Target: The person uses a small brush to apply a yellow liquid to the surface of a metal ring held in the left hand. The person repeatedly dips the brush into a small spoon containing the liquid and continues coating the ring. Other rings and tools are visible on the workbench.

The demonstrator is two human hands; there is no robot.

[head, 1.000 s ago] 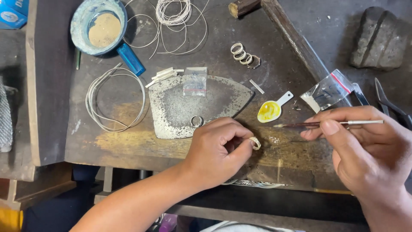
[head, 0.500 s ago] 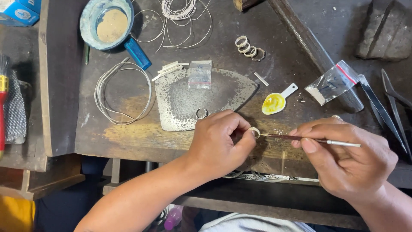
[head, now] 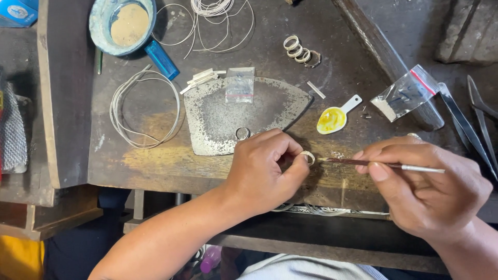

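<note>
Near the worktop's (head: 155,166) front edge, our left hand (head: 262,173) pinches a small silver metal ring (head: 308,157) between its fingertips. Our right hand (head: 423,189) grips a thin dark-tipped brush (head: 381,164), its tip just beside the ring.

Your left hand (head: 262,173), forearm entering from lower left, pinches with curled fingers (head: 301,166). Your right hand (head: 428,189) faces it from the right, thumb and forefinger pressed together.

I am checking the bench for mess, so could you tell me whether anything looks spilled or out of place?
Only a yellowish stain on the wooden bench under the metal plate. The yellow liquid stays inside the small spoon dish.
</note>
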